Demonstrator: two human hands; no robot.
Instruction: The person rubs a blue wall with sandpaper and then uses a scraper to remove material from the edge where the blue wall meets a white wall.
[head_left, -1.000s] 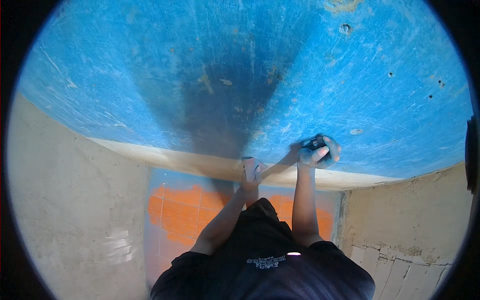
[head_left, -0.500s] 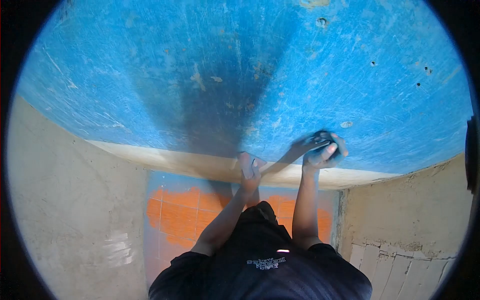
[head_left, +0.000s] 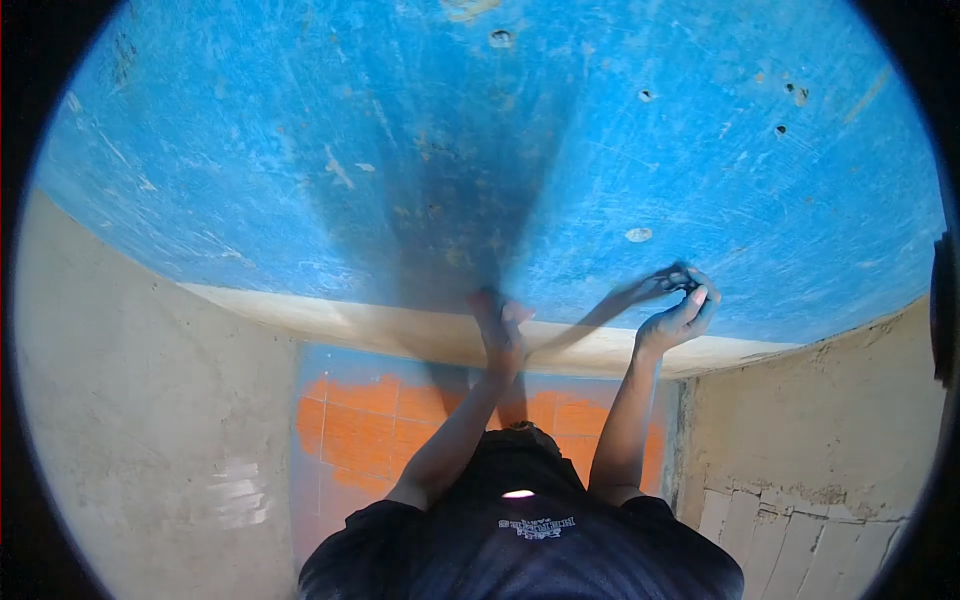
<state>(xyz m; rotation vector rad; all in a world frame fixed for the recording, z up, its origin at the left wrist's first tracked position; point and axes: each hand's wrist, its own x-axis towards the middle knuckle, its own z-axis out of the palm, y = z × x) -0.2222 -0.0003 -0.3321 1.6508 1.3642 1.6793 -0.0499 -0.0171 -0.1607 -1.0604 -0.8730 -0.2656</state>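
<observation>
The left hand point(head_left: 502, 332) is being held at the blue wall's point(head_left: 760, 210) lower edge, over the pale strip point(head_left: 340, 319); its grip cannot be told. Rightward, the right hand point(head_left: 682, 318) is being held at the wall, fingers point(head_left: 711, 290) being curled, whether around anything cannot be told.

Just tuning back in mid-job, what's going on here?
A person in a dark shirt is facing a scuffed blue wall, both hands raised near its lower part. The left hand is over the pale strip along the wall's bottom; it's blurred, so I can't tell what it holds. The right hand has its fingers curled near the blue surface; whether they touch it or grip anything isn't clear.
</observation>
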